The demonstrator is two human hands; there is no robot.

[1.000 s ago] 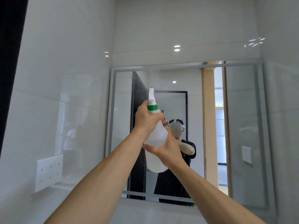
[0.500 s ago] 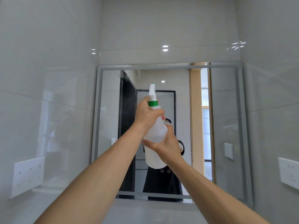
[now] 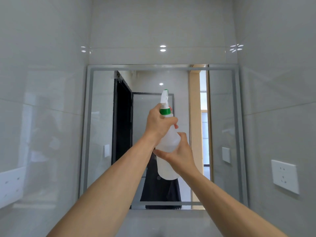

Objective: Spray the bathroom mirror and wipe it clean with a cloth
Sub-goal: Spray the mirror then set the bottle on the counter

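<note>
I'm in the spraying step. My left hand (image 3: 159,124) is wrapped around the neck of the spray bottle (image 3: 168,147), just below its green collar, with fingers curled forward toward the trigger (the trigger itself is hidden behind the hand, so I can't say whether it is being squeezed). My right hand (image 3: 179,152) cups the bottle's belly from the side, thumb across the front and fingers curled round the back, steadying it. The bottle is upright, raised in front of the middle of the mirror (image 3: 220,117), nozzle aimed at the glass.

Toward the mirror's upper left corner the surface looks speckled with droplets; the right part of the mirror looks dry, though I can't be sure from here.

Next, I judge, the nozzle needs swinging toward the mirror's right side and lower half for a few more pumps. No cloth is in view, so wiping will first call for finding one.
</note>
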